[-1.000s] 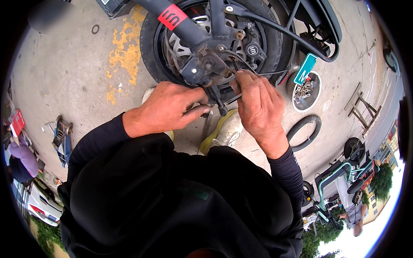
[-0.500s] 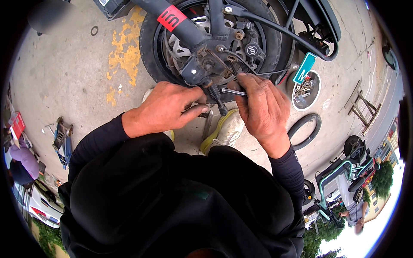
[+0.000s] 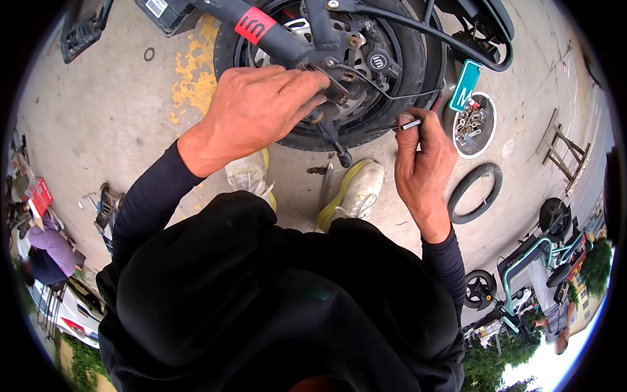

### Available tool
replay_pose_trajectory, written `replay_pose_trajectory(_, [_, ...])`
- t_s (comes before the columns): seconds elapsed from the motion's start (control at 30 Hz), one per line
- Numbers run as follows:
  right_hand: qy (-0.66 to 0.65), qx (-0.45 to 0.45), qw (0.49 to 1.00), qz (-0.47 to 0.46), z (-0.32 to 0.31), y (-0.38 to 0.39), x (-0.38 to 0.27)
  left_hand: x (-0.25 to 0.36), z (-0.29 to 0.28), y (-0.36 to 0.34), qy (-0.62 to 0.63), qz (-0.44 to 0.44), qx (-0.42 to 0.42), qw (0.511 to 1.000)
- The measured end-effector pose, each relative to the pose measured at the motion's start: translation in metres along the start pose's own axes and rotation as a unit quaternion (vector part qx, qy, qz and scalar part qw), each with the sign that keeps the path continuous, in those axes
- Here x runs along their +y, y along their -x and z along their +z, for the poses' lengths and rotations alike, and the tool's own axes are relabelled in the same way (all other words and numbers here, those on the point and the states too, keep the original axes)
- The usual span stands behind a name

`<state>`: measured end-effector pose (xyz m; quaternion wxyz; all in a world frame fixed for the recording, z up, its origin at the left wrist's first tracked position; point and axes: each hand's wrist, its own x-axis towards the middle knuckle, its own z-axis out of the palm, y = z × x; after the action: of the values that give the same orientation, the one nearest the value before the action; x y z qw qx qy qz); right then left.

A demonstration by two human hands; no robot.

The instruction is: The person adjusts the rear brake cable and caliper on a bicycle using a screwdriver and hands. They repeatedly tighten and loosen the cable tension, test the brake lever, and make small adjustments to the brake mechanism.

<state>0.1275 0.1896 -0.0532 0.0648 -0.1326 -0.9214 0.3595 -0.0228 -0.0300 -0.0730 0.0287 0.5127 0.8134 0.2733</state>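
My right hand [image 3: 424, 163] is closed in a pinch on a hex key [image 3: 411, 124], held just off the tyre's lower right side. The key's short silver end sticks out past my thumb, and a thin dark arm points left toward the wheel. My left hand [image 3: 255, 114] is closed over the bracket beside the wheel hub, thumb and fingertips together; what they grip is hidden. Below those fingers, a dark peg [image 3: 333, 140] points downward. Behind it stands the black-tyred wheel [image 3: 416, 65] with a brake disc, a caliper [image 3: 379, 61] and a thick dark tube [image 3: 281, 40].
A white-rimmed bucket [image 3: 491, 134] of loose hardware stands right of the wheel, a teal plate [image 3: 465, 85] at its edge. Nearby lie a loose tyre [image 3: 475, 194] and a wooden frame [image 3: 567, 153]. My shoes [image 3: 353, 193] are below the wheel. People and parked bikes are farther off.
My right hand has drawn the hex key away from the hub, down and to the right. My left hand has moved up over the bracket. The view has shifted slightly.
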Motion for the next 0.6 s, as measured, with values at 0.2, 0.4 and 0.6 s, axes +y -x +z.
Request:
replay_pose_trajectory(0.2, [-0.101, -0.024, 0.986, 0.134, 0.010, 0.014, 0.007, -0.001, 0.002, -0.014, -0.036, 0.027, 0.030, 0.999])
replay_pose_trajectory(0.4, [-0.269, 0.090, 0.951, 0.126, 0.011, 0.016, 0.005, -0.006, 0.010, -0.013, -0.015, 0.039, 0.072, 0.997])
replay_pose_trajectory(0.6, [-0.408, 0.089, 0.877, 0.235, 0.017, 0.013, 0.010, -0.007, 0.015, -0.011, 0.047, 0.012, 0.058, 0.997])
